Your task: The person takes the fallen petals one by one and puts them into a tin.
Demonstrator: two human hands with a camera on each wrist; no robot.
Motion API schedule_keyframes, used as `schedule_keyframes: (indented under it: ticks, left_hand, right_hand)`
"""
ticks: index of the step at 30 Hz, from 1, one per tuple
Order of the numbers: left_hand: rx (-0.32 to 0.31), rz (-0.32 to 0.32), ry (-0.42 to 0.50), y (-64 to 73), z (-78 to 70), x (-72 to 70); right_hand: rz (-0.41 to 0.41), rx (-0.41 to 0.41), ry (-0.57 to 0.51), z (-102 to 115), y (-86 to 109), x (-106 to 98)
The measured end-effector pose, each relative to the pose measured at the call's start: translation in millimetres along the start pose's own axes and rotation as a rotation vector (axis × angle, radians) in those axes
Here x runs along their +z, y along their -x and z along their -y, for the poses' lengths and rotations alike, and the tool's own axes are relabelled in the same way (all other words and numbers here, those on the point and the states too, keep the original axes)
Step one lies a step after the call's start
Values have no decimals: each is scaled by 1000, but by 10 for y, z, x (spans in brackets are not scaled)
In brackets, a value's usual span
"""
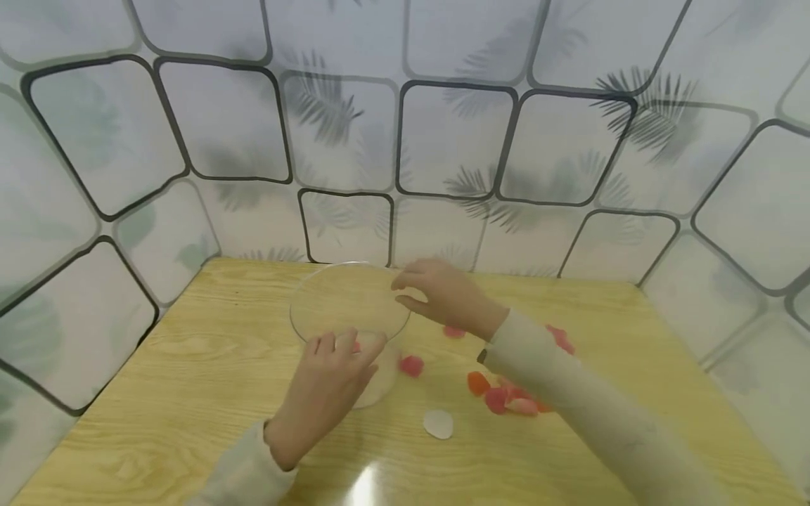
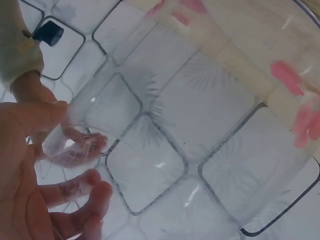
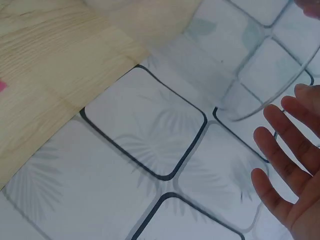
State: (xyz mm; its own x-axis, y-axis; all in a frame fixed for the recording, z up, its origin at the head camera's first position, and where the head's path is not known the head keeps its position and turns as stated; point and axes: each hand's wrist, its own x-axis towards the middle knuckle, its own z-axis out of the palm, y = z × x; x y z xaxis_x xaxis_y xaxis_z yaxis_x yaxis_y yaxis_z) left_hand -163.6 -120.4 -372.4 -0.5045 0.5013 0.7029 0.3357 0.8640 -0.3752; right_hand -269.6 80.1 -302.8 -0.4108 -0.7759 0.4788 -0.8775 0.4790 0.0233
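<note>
A clear cylindrical container (image 1: pixel 294 320) stands upright on the wooden table, its rim facing up. My left hand (image 1: pixel 332 386) is at the near side of that rim, fingers bent over it; the left wrist view shows the thumb on one side and curled fingers opposite, gripping the edge. Beside the right part of the rim is my right hand (image 1: pixel 446 292), its fingers (image 3: pixel 282 157) spread and loosely extended, the thumb close to the edge. Whether the thumb touches is hard to tell. A pink petal (image 1: pixel 356 346) shows through the container, near the left fingertips.
Petals lie on the table (image 1: pixel 209 372): a red-pink one (image 1: pixel 412 365), a white one (image 1: pixel 438 424), an orange one (image 1: pixel 478 383) and a pink cluster (image 1: pixel 515 400) partly under the right forearm. A patterned wall covering (image 1: pixel 455 140) rises behind and at both sides.
</note>
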Motion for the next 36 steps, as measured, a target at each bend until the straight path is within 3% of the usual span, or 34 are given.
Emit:
schedule_keyframes:
  ticks: [6, 10, 14, 19, 28, 33, 36]
  left_hand:
    - [20, 46, 33, 2, 34, -22]
    - [15, 57, 45, -6, 40, -24]
    - [12, 56, 48, -10, 50, -23]
    - [11, 49, 57, -12, 54, -21]
    - [9, 52, 55, -22, 29, -20]
    - [8, 49, 54, -19, 20, -19]
    - [9, 46, 51, -19, 17, -16]
  right_hand:
    - [-25, 59, 3, -268, 422, -61]
    - [92, 87, 27, -440, 700, 148]
    - [246, 20, 11, -460, 874, 463]
    - [387, -99, -12, -303, 833, 721]
    - [455, -264, 122, -134, 658, 896]
    - [437, -306, 175, -139, 669, 945]
    - [366, -319, 228, -178, 700, 935]
